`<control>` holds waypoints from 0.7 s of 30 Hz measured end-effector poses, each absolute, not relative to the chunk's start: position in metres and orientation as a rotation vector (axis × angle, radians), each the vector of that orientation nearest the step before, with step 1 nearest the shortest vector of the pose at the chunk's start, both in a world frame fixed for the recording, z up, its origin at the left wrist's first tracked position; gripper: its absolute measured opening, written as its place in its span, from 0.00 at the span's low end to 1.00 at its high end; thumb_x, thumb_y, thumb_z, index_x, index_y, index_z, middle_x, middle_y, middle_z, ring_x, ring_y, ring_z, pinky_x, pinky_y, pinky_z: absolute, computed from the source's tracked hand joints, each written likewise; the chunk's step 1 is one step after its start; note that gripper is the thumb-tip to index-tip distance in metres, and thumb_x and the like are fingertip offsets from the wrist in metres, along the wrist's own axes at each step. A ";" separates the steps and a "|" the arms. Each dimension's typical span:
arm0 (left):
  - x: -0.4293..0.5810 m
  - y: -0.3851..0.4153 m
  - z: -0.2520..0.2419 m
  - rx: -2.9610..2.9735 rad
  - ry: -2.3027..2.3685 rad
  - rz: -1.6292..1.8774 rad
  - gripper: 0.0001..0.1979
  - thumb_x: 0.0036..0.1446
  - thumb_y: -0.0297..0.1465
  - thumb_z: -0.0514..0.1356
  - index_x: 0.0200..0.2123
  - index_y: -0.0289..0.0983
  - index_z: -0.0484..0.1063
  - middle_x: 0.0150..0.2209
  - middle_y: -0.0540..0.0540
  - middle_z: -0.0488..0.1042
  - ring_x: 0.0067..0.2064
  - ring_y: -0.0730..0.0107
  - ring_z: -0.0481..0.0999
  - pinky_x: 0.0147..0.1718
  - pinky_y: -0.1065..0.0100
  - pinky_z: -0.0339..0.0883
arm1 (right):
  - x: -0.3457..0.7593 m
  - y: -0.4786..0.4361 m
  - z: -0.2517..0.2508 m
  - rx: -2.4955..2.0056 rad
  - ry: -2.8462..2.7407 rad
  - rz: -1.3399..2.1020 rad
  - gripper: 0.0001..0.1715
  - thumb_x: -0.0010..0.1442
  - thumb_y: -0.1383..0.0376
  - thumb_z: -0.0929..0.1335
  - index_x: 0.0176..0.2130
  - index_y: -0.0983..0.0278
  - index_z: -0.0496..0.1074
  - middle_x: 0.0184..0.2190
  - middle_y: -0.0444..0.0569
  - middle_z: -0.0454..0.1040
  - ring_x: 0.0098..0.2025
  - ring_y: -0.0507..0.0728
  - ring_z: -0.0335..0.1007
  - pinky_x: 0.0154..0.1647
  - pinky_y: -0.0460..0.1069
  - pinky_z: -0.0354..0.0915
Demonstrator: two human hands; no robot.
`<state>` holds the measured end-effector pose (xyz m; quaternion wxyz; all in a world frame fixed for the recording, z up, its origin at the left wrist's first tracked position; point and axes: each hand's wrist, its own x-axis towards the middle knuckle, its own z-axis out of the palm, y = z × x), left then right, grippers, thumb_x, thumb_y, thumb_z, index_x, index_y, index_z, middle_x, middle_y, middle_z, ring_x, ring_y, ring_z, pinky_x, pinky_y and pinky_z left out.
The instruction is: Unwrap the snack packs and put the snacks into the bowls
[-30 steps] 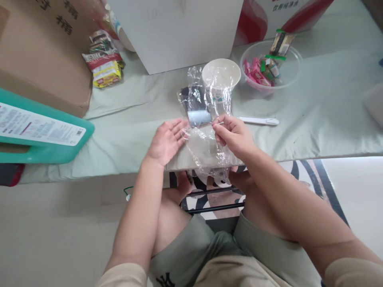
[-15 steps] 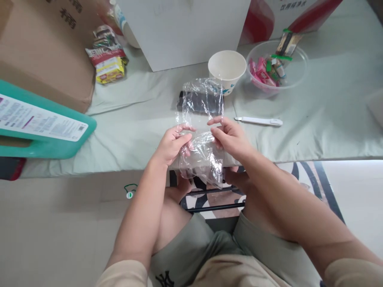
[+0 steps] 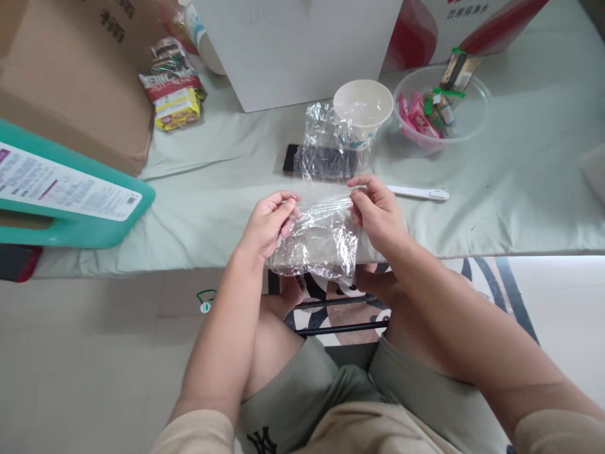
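Note:
A clear plastic bag [image 3: 319,243] is stretched between my two hands over the front edge of the cloth-covered table. My left hand [image 3: 271,224] pinches its left side between thumb and fingers. On the right side, my right hand [image 3: 375,211] grips the bag the same way. The bag's upper part reaches up over a dark phone [image 3: 290,161] lying flat and partly covers it. Behind the phone stands a white paper cup [image 3: 363,104] with a blue pattern. A white slim-handled knife [image 3: 423,193] lies beside my right hand, its left end hidden by the fingers.
A clear round bowl [image 3: 486,113] of wrapped snacks stands at the back right. Snack packets [image 3: 177,94] lie at the back left. A white box [image 3: 302,50], a cardboard box [image 3: 70,75] and a green container [image 3: 113,230] stand around the work area.
My right hand has moved a little right and closed on the bag's edge, and my left hand has tightened its pinch. The bag is now drawn taut sideways between them.

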<state>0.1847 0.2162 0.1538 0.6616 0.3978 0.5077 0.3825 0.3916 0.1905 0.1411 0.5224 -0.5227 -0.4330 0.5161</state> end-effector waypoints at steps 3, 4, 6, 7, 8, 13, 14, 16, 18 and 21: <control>0.184 0.217 0.155 0.847 1.138 0.868 0.06 0.57 0.28 0.60 0.39 0.36 0.71 0.23 0.53 0.74 0.14 0.83 0.60 0.13 0.76 0.47 | 0.393 0.191 0.139 -1.212 -1.015 1.226 0.05 0.64 0.64 0.66 0.42 0.58 0.66 0.21 0.36 0.60 0.18 0.47 0.51 0.20 0.46 0.50; 0.183 0.217 0.155 0.826 1.129 0.852 0.08 0.55 0.27 0.59 0.40 0.36 0.71 0.24 0.51 0.75 0.15 0.82 0.62 0.13 0.76 0.47 | 0.393 0.192 0.138 -1.197 -0.997 1.221 0.05 0.64 0.63 0.67 0.42 0.57 0.66 0.21 0.35 0.60 0.18 0.47 0.51 0.20 0.46 0.50; 0.181 0.217 0.155 0.804 1.095 0.786 0.14 0.48 0.24 0.59 0.41 0.36 0.70 0.29 0.48 0.80 0.15 0.82 0.62 0.13 0.75 0.46 | 0.395 0.194 0.136 -1.171 -0.953 1.206 0.06 0.64 0.62 0.67 0.42 0.57 0.65 0.21 0.35 0.59 0.17 0.47 0.49 0.19 0.46 0.48; 0.180 0.216 0.155 0.811 1.066 0.736 0.17 0.46 0.23 0.59 0.42 0.36 0.70 0.33 0.46 0.82 0.15 0.84 0.62 0.13 0.75 0.45 | 0.396 0.195 0.135 -1.160 -0.931 1.198 0.07 0.63 0.61 0.67 0.42 0.57 0.65 0.20 0.34 0.59 0.17 0.47 0.49 0.19 0.46 0.47; 0.179 0.215 0.155 0.829 1.026 0.675 0.20 0.44 0.22 0.60 0.44 0.36 0.71 0.38 0.44 0.83 0.15 0.85 0.61 0.14 0.75 0.44 | 0.397 0.196 0.134 -1.152 -0.913 1.191 0.07 0.63 0.60 0.67 0.42 0.56 0.65 0.20 0.34 0.59 0.17 0.47 0.48 0.18 0.46 0.46; 0.180 0.210 0.151 0.941 0.862 0.378 0.35 0.41 0.25 0.72 0.56 0.38 0.71 0.52 0.37 0.81 0.19 0.85 0.67 0.16 0.75 0.51 | 0.400 0.197 0.132 -1.166 -0.877 1.202 0.10 0.62 0.58 0.69 0.42 0.56 0.64 0.21 0.34 0.60 0.17 0.46 0.48 0.18 0.46 0.44; 0.181 0.209 0.151 0.960 0.869 0.367 0.34 0.41 0.26 0.74 0.54 0.37 0.72 0.49 0.38 0.82 0.19 0.85 0.66 0.17 0.75 0.52 | 0.401 0.197 0.132 -1.171 -0.876 1.211 0.11 0.62 0.58 0.69 0.42 0.56 0.64 0.22 0.34 0.60 0.17 0.46 0.48 0.18 0.46 0.45; 0.183 0.209 0.150 1.018 0.920 0.390 0.23 0.44 0.29 0.74 0.45 0.35 0.75 0.37 0.43 0.82 0.19 0.85 0.63 0.17 0.75 0.52 | 0.402 0.196 0.131 -1.168 -0.877 1.226 0.11 0.62 0.57 0.69 0.42 0.56 0.64 0.22 0.35 0.60 0.18 0.46 0.48 0.19 0.45 0.45; 0.184 0.209 0.149 1.085 0.985 0.429 0.14 0.47 0.33 0.73 0.35 0.33 0.75 0.26 0.49 0.76 0.19 0.84 0.61 0.17 0.75 0.49 | 0.402 0.197 0.130 -1.152 -0.872 1.199 0.11 0.63 0.57 0.69 0.42 0.56 0.64 0.23 0.35 0.61 0.18 0.46 0.48 0.19 0.45 0.46; 0.184 0.210 0.150 1.115 1.039 0.462 0.15 0.47 0.38 0.73 0.28 0.34 0.73 0.20 0.53 0.67 0.20 0.82 0.60 0.17 0.76 0.45 | 0.405 0.200 0.127 -1.149 -0.860 1.083 0.10 0.63 0.58 0.69 0.40 0.56 0.64 0.24 0.37 0.62 0.18 0.45 0.48 0.19 0.45 0.46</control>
